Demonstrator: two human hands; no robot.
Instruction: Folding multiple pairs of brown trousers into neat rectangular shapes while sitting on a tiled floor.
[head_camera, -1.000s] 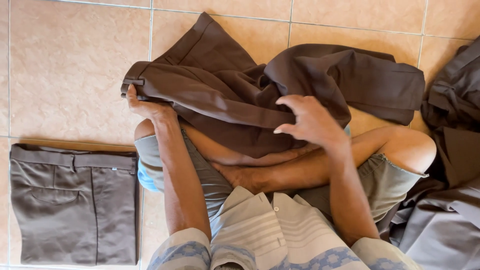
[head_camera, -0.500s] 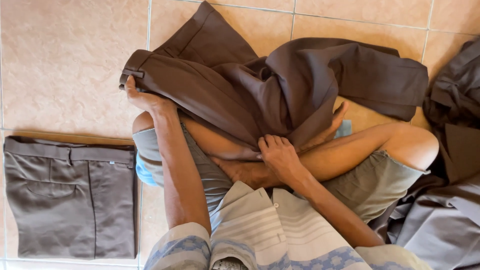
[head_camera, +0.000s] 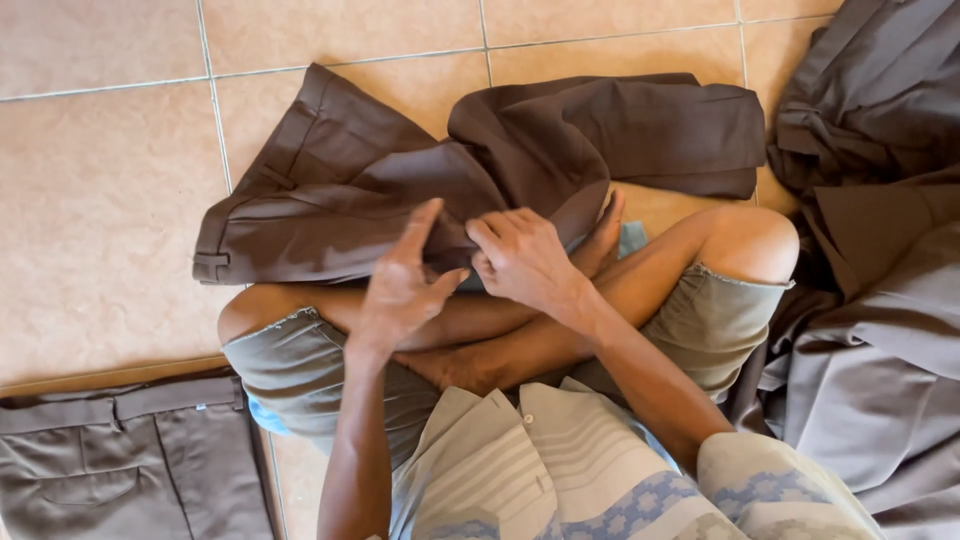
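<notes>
A pair of dark brown trousers (head_camera: 340, 190) lies crumpled over my crossed legs and the tiled floor, waistband to the left, legs bunched to the upper right. Both hands meet at the near edge of the cloth, above my shins. My left hand (head_camera: 405, 290) pinches the fabric between thumb and fingers, index finger raised. My right hand (head_camera: 520, 258) grips the same edge just to the right, fingers curled into the cloth.
A folded grey-brown pair of trousers (head_camera: 120, 460) lies at the lower left. A heap of brown and grey garments (head_camera: 880, 250) fills the right side. Beige floor tiles (head_camera: 100, 180) stretch to the left and top.
My left hand let go of the waistband at the left and came to the middle of the cloth. My right hand rose from my lap to the fabric edge. The trousers lie flatter.
</notes>
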